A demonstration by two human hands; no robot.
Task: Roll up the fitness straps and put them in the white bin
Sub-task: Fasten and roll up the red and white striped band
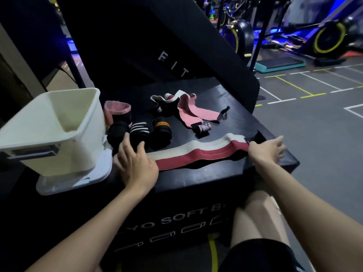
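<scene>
Partway through: four rolled straps (137, 132) beside the empty white bin (59, 122), none inside. Red-and-white strap (196, 152) flat along worktop (196, 177) near edge, left hand (135, 161) pressing flat, right hand (265, 152) pinching its end. Pink strap (194, 112) unrolled behind.

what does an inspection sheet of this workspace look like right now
surface: black soft box, top holds all items
job's things: white bin at left, looks empty; red-white strap laid flat; rolled straps beside bin; pink strap unrolled
clutter: white lid under bin
hands: left hand flat on strap end; right hand at other end, grip unclear
cables: nothing seen
surroundings: gym floor, exercise bikes
</scene>
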